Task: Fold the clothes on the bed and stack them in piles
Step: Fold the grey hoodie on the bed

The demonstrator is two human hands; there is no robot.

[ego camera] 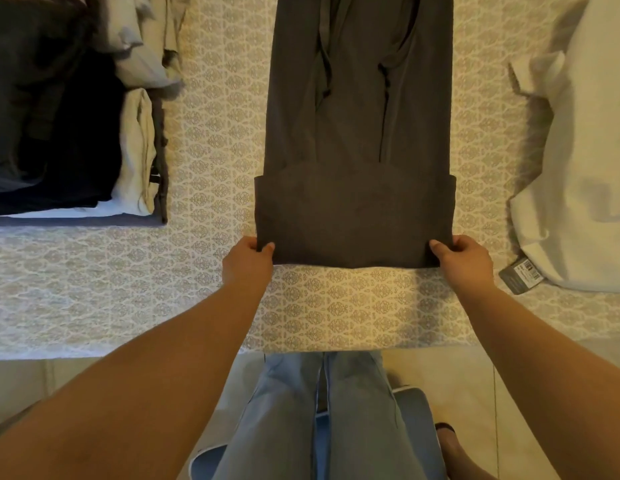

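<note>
I stand at the near edge of the bed (128,299), both arms extended over the patterned cover. My left hand (247,263) pinches the near left corner of the dark grey garment (357,133), thumb on top and fingers curled under the fabric. My right hand (462,259) pinches the near right corner in the same manner. The garment lies flat and lengthwise away from me, its near end already doubled back on itself into a thicker band. Step in hand, by my judgement: the lengthwise fold. The next move calls for carrying both corners forward evenly, so the edges stay aligned. Further off to the left sits a pile of folded clothes (93,133), dark and cream; to the right lies a white garment (585,168) with a tag (521,273) beside it
</note>
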